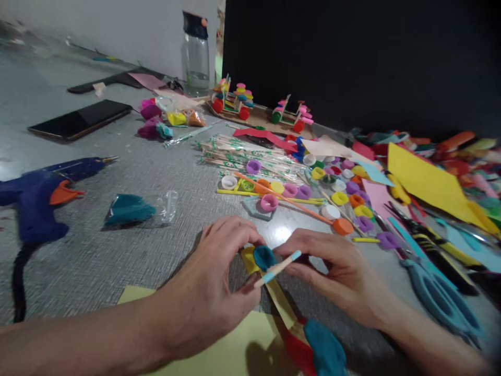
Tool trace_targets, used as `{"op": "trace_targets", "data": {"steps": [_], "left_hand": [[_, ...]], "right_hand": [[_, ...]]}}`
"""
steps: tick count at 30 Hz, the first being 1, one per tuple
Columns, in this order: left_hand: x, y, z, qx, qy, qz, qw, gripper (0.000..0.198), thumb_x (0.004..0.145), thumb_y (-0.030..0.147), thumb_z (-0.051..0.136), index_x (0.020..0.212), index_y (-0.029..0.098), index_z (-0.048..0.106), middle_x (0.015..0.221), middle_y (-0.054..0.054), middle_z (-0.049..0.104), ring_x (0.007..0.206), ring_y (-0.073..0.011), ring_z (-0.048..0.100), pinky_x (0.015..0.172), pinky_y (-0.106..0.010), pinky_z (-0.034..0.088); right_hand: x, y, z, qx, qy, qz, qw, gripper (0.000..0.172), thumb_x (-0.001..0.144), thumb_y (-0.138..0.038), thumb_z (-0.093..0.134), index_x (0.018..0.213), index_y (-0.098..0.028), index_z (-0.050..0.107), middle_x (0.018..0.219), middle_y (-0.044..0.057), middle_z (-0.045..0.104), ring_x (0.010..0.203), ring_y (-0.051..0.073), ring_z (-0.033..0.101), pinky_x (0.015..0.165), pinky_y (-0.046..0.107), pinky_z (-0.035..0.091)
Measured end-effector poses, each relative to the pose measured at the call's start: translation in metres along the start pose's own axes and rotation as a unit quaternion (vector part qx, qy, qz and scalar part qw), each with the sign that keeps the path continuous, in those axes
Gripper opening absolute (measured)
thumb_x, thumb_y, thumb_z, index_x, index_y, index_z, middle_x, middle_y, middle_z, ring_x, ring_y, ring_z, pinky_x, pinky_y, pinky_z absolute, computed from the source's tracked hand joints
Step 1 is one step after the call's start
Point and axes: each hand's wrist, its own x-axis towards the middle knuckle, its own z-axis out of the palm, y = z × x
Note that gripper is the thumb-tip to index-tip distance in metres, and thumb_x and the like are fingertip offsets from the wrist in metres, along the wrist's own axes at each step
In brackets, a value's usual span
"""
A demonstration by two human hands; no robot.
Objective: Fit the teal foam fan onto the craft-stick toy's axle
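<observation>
A small craft piece sits between my hands: a yellow strip (282, 303) with a dark-blue clay lump (264, 257) at its far end. Across it lies a short wooden stick (278, 269) with light-blue ends. My left hand (229, 277) curls its thumb and fingers around the clay end from the left. From the right, my right hand (332, 266) brings a bent index finger and thumb to the same lump and the stick. At the strip's near end are red clay (299, 350) and a larger blue clay lump (324, 347). Beneath is a pale yellow sheet (235, 347).
A blue glue gun (39, 193), a bagged teal clay (131, 210) and a phone (80, 119) lie left. Wrapped sticks (250, 156) and colourful bottle caps (269, 202) spread ahead. Scissors (442, 297) are at right. A water bottle (196, 57) and two toy cars (233, 99) stand behind.
</observation>
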Motion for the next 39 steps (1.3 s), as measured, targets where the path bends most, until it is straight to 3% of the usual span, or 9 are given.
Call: {"op": "trace_targets", "data": {"steps": [3,10,15,33,39], "left_hand": [[-0.001,0.002,-0.002,-0.025,-0.009,-0.006,1.000,0.038,0.076,0.007,0.053,0.108,0.026,0.055,0.120,-0.001,0.059,0.119,-0.0229,0.051,0.102,-0.045,0.042],[0.000,0.001,0.000,-0.061,0.025,-0.063,0.996,0.024,0.096,0.015,0.039,0.104,0.029,0.057,0.110,0.001,0.059,0.109,-0.0199,0.054,0.097,-0.041,0.041],[0.001,0.005,0.000,-0.041,0.016,-0.041,0.998,0.023,0.105,0.023,0.035,0.098,0.028,0.057,0.101,0.004,0.060,0.100,-0.0173,0.054,0.091,-0.038,0.041],[0.003,0.006,0.002,-0.027,0.012,-0.032,0.999,0.022,0.105,0.025,0.038,0.088,0.024,0.053,0.093,0.002,0.058,0.092,-0.0185,0.051,0.085,-0.040,0.038],[-0.001,0.002,0.003,-0.040,0.040,-0.039,0.998,0.022,0.096,0.010,0.040,0.097,0.027,0.053,0.101,0.002,0.060,0.101,-0.0189,0.052,0.091,-0.040,0.040]], "right_hand": [[0.000,0.000,0.002,0.000,0.002,-0.015,1.000,0.012,0.100,-0.026,0.063,0.108,-0.024,0.071,0.091,0.001,0.071,0.079,0.012,0.066,0.066,0.023,0.048],[0.004,0.002,0.006,0.016,0.021,-0.038,0.999,0.015,0.102,-0.020,0.057,0.108,-0.022,0.070,0.090,0.001,0.070,0.079,0.011,0.066,0.067,0.023,0.049],[0.002,0.000,0.008,0.011,0.015,-0.048,0.999,0.017,0.100,-0.012,0.056,0.109,-0.018,0.069,0.089,0.002,0.069,0.080,0.011,0.065,0.069,0.023,0.049],[0.003,0.000,0.012,0.006,0.025,-0.047,0.999,0.012,0.099,-0.012,0.058,0.102,-0.018,0.068,0.086,0.002,0.067,0.078,0.011,0.063,0.069,0.024,0.049],[0.001,0.000,0.009,0.007,0.026,-0.043,0.999,0.013,0.099,-0.013,0.057,0.103,-0.018,0.068,0.086,0.002,0.068,0.077,0.011,0.064,0.067,0.025,0.049]]}}
